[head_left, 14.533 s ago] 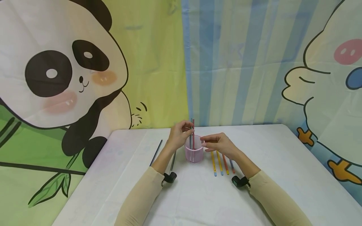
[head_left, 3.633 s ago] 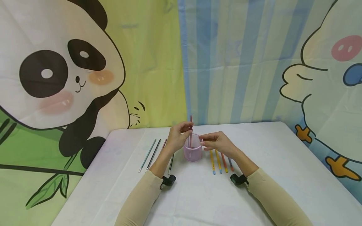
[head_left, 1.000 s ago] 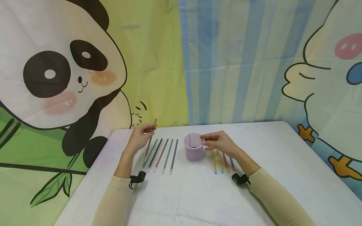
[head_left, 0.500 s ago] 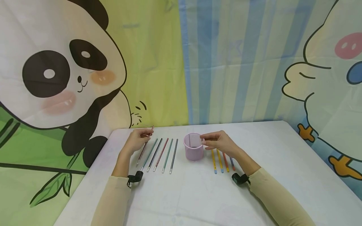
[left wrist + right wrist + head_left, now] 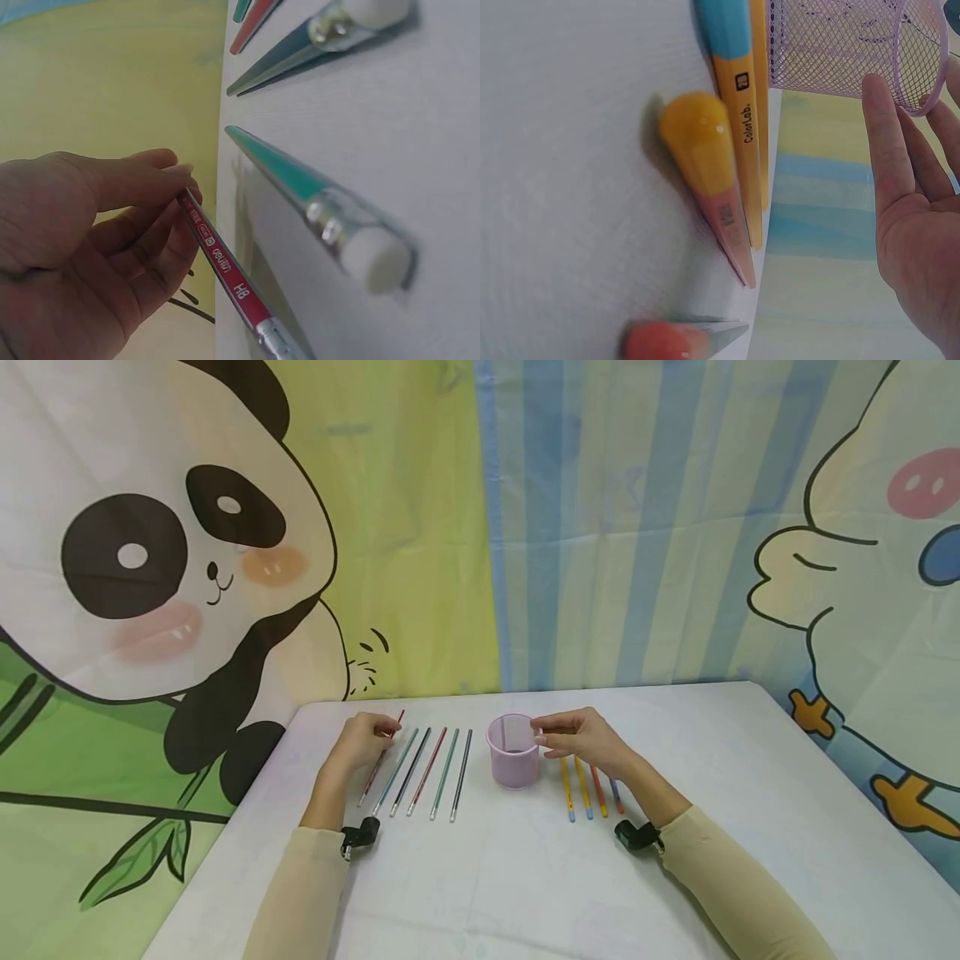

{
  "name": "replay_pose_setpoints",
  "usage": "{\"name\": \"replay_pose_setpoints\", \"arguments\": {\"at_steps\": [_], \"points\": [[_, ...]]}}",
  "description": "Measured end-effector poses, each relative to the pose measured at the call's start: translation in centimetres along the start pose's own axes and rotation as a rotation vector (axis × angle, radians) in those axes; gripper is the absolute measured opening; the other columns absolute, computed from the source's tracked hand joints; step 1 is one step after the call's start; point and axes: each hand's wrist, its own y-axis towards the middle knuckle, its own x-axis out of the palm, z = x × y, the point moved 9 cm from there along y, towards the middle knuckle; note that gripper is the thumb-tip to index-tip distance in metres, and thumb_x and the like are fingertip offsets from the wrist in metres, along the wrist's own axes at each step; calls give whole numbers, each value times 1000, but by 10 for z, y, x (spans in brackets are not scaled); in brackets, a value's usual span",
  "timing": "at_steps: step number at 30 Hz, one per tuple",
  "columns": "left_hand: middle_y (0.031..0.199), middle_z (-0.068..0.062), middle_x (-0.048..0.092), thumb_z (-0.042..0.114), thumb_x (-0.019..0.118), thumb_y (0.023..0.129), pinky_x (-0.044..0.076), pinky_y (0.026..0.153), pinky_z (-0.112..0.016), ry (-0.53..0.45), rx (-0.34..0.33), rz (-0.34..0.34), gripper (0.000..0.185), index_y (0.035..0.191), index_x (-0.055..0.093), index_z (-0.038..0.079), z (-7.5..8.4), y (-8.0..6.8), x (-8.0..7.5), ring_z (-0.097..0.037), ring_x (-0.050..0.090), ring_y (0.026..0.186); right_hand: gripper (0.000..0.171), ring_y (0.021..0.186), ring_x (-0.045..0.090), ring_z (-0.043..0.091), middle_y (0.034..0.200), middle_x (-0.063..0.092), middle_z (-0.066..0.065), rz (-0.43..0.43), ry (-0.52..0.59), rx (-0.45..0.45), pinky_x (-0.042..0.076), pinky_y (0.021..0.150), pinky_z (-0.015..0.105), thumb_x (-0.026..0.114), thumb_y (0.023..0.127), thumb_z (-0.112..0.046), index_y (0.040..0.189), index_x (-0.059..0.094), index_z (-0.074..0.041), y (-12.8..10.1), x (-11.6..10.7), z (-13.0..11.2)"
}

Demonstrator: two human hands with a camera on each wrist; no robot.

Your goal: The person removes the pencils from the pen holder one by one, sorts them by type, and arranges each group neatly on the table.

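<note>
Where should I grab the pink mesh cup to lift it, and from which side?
Take the pink mesh cup by its open rim, from the right, where the right hand already rests. It stands upright and empty, and the pencils to its left lie apart from it, so a thumb-and-finger pinch over the rim should hold.

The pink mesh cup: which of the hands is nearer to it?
Right. The right hand has its fingertips at the rim of the pink mesh cup; the left hand pinches a red pencil, past the pencil row.

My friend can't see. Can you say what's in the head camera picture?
A person's left hand holds a red pencil down at a row of four pencils, while the right hand touches a pink mesh cup on a white table.
</note>
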Motion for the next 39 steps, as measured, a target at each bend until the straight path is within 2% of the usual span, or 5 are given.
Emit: {"name": "replay_pose_setpoints", "arguments": {"at_steps": [12,20,26,32,39], "points": [[109,-15,74,-3,71,91,55,83,-39,74,-110,-22,21,111,77,3,-14,0,8,-27,64,96,47,110,74,12,146,60,25,2,-7,4,61,92,44,73,98,-12,139,61,7,-1,-1,0],[107,-16,73,-7,70,87,54,86,-43,122,-107,-11,25,110,75,1,-9,-1,12,-29,63,97,47,109,74,11,146,59,27,-2,-4,2,61,93,45,72,99,-11,139,59,9,-1,0,-1],[106,-17,72,-6,72,87,55,81,-42,148,-119,-10,26,112,73,1,-10,0,13,-29,64,93,48,109,74,11,146,58,28,-4,-2,2,59,95,48,72,99,-11,139,59,10,0,0,-1],[105,-18,72,-5,74,85,55,77,-42,173,-106,-6,28,112,73,1,-10,0,13,-29,65,90,48,110,74,12,145,58,29,-4,3,0,61,94,43,72,98,-10,139,58,11,1,-1,0],[106,-18,71,-1,73,90,55,76,-41,161,-132,5,26,116,72,1,-11,-3,12,-30,66,90,48,112,73,14,145,59,27,-4,-8,-5,60,94,43,73,98,-11,139,59,10,1,-1,0]]}}
